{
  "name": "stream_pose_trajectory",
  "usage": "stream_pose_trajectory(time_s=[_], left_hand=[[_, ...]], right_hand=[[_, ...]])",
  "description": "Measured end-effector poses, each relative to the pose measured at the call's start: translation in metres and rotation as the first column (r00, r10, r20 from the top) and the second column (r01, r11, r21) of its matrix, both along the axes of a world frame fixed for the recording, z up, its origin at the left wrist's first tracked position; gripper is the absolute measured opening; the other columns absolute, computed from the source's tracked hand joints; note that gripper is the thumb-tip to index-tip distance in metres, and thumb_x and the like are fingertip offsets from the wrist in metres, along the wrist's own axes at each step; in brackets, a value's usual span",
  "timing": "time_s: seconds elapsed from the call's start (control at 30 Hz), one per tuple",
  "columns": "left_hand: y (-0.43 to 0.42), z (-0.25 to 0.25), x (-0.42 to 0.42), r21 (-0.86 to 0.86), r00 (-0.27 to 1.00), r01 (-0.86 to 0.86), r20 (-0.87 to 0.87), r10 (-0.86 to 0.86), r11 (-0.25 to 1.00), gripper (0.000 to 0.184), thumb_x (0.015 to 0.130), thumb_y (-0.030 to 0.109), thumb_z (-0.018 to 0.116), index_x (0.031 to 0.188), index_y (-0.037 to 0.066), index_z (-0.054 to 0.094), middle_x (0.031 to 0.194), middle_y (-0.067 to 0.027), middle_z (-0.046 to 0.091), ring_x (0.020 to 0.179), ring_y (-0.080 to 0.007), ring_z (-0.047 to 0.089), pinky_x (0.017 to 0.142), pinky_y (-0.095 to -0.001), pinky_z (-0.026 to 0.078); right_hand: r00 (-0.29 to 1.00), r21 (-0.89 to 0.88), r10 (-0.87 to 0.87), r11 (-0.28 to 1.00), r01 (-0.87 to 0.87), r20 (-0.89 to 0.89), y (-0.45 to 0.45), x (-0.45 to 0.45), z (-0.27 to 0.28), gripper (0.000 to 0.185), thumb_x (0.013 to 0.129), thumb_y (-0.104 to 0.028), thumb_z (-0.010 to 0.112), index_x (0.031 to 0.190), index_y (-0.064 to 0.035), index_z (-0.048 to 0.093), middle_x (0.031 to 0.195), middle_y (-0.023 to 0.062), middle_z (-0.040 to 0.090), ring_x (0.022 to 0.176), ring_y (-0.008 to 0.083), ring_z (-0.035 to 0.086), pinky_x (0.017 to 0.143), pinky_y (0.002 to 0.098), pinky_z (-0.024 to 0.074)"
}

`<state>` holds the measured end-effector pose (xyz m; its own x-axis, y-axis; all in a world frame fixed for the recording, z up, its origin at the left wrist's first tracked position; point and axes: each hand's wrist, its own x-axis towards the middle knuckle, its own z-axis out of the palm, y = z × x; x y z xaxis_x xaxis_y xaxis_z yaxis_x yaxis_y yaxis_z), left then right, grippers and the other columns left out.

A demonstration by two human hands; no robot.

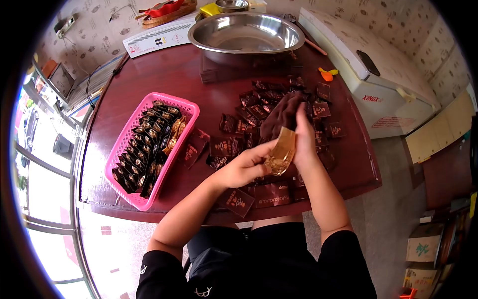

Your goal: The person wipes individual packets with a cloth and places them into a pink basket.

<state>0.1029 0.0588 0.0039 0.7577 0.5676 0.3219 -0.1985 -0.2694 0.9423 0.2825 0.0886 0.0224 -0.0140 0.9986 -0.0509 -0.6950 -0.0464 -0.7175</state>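
My left hand (244, 167) is closed in a pinch on a shiny gold packet (282, 152), which it holds tilted above the table. My right hand (304, 137) is just to the right, its palm side against the packet's edge. A soft dark brown cloth-like piece (280, 117) lies against my right hand, which seems to grip it; most of those fingers are hidden. Under and around both hands lie several dark brown printed sachets (225, 146). A pink basket (190, 110) to the left holds rows of black-and-gold packets (144, 144) and a few gold ones.
A wide steel basin (244, 47) stands at the back of the red-brown table (112, 87). Beside it is a white appliance (159, 40). An orange-and-yellow item (327, 74) lies near the right edge. A white chest freezer (373, 99) with a phone on top stands beyond.
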Motion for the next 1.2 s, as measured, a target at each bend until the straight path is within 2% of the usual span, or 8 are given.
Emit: stream_pose_trajectory(time_s=[0.13,0.2,0.3,0.5,0.67,0.87,0.97,1.2], left_hand=[[0.002,0.019,-0.006,-0.557,0.915,0.082,0.37,0.158,0.826,0.056,0.101,0.016,0.05,0.151,0.01,0.025,0.144,-0.01,0.046,0.131,-0.021,0.047,0.105,-0.0378,0.042],[0.012,0.016,-0.005,-0.575,0.795,-0.047,0.474,0.379,0.817,0.054,0.101,0.015,0.048,0.15,0.01,0.025,0.145,-0.0133,0.044,0.134,-0.0291,0.046,0.11,-0.0465,0.039],[0.011,0.013,-0.007,-0.616,0.677,0.109,0.621,0.395,0.78,0.048,0.105,0.024,0.035,0.149,0.007,0.029,0.148,-0.0138,0.041,0.136,-0.0256,0.042,0.115,-0.0433,0.031],[0.023,0.003,-0.027,-0.836,0.667,0.192,0.496,0.556,0.514,0.051,0.104,0.042,0.037,0.136,0.005,0.05,0.131,-0.015,0.059,0.122,-0.0264,0.056,0.106,-0.0415,0.044],[0.026,0.0,-0.034,-0.7,0.688,0.264,0.619,0.379,0.664,0.049,0.104,0.037,0.037,0.142,0.006,0.043,0.14,-0.0108,0.052,0.125,-0.0238,0.053,0.105,-0.0392,0.044],[0.038,-0.011,-0.018,-0.606,0.625,-0.306,0.454,0.635,0.735,0.028,0.105,0.021,0.043,0.12,0.0,0.054,0.11,-0.009,0.065,0.098,-0.0152,0.063,0.088,-0.0309,0.051],[0.028,-0.013,-0.009,-0.381,0.649,-0.594,0.293,0.702,0.708,0.019,0.104,0.017,0.047,0.112,0.001,0.055,0.104,-0.0009,0.062,0.092,-0.0056,0.056,0.084,-0.0239,0.048],[0.025,-0.007,-0.014,-0.376,0.74,-0.489,0.299,0.603,0.787,0.032,0.102,0.011,0.051,0.132,0.001,0.051,0.121,-0.0056,0.062,0.11,-0.01,0.056,0.096,-0.0277,0.046]], right_hand=[[0.937,0.264,-0.347,0.908,0.327,0.032,-0.002,-0.005,0.008,0.05,0.105,-0.044,0.039,0.133,-0.0037,0.048,0.128,0.0084,0.055,0.117,0.018,0.055,0.103,0.0355,0.0419],[0.822,0.609,-0.373,0.792,0.04,0.431,-0.009,-0.01,0.001,0.053,0.104,-0.041,0.042,0.138,0.0001,0.042,0.133,0.0138,0.052,0.122,0.0241,0.051,0.107,0.0405,0.0379],[0.002,0.671,-0.776,0.544,-0.503,0.631,-0.024,-0.038,-0.004,0.053,0.084,-0.032,0.069,0.126,-0.0019,0.057,0.127,0.0235,0.049,0.12,0.0448,0.045,0.107,0.0556,0.034],[0.166,0.661,-0.774,0.383,-0.645,0.611,-0.026,-0.044,0.004,0.029,0.074,-0.015,0.075,0.098,0.0002,0.069,0.112,0.0163,0.062,0.12,0.0409,0.053,0.105,0.0575,0.0393],[0.189,0.796,-0.802,0.472,-0.378,0.566,-0.024,-0.04,0.006,0.025,0.069,0.0,0.077,0.093,-0.0012,0.071,0.098,0.013,0.069,0.106,0.0356,0.064,0.088,0.0405,0.0543],[0.853,0.348,-0.021,0.918,-0.191,0.521,-0.012,-0.029,-0.029,0.039,0.098,-0.025,0.062,0.127,-0.0001,0.057,0.112,-0.0004,0.062,0.097,0.0075,0.055,0.086,0.0241,0.0442],[0.796,0.423,-0.146,0.894,-0.148,0.587,-0.023,-0.049,-0.025,0.036,0.091,-0.019,0.071,0.119,0.0013,0.059,0.109,0.0026,0.066,0.1,0.0089,0.058,0.09,0.0266,0.0465],[0.637,0.454,-0.3,0.886,-0.089,0.71,-0.011,-0.027,-0.019,0.024,0.083,-0.017,0.079,0.096,-0.0011,0.066,0.088,0.0017,0.068,0.081,0.0071,0.059,0.075,0.026,0.0485]])
